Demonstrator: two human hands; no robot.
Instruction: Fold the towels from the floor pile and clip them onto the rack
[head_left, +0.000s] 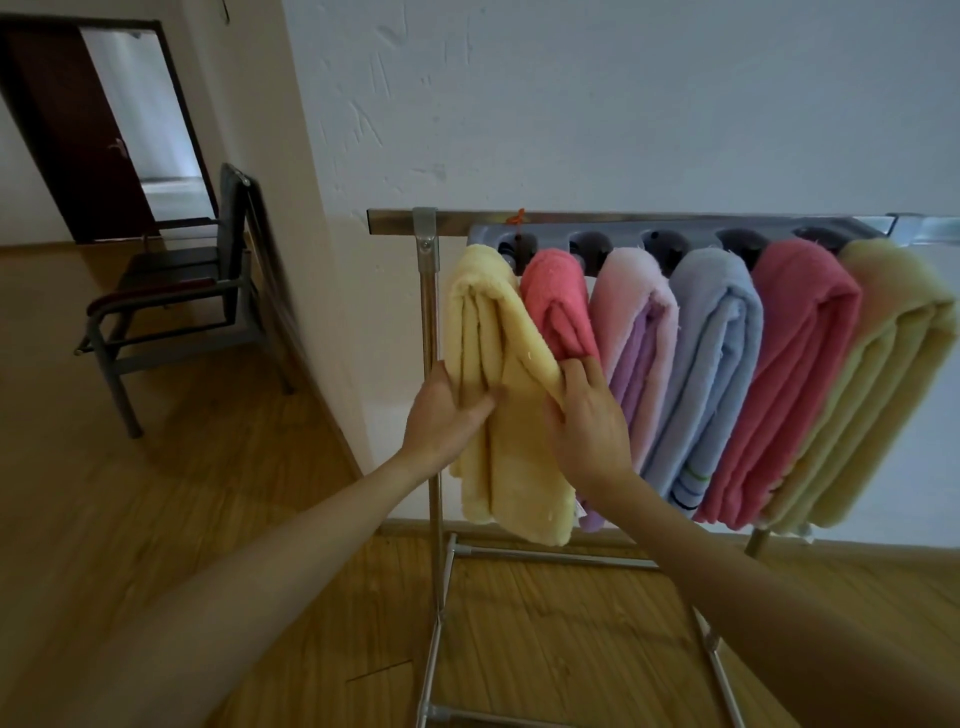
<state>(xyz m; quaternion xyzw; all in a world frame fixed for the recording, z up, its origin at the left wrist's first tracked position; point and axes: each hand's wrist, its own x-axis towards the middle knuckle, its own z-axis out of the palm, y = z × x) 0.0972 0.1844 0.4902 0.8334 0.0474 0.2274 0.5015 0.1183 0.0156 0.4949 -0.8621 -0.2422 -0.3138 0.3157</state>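
A folded pale yellow towel (506, 415) hangs from the leftmost clip of the grey clip hanger (675, 234) on the steel rack (431, 332). My left hand (449, 415) grips its left folded edge, thumb across the front. My right hand (587, 421) holds its right edge, fingers curled over the fabric. Beside it hang folded towels: a short coral one (558, 306), a pink-lilac one (636, 353), a light blue one (706, 364), a coral one (789, 374) and a yellow one (878, 395). No floor pile is in view.
The rack stands against a white wall (623, 104) on a wooden floor (182, 493), its base bars (550, 558) low in front of me. A dark metal armchair (182, 301) stands at the left by the wall corner. An open doorway (150, 114) lies behind it.
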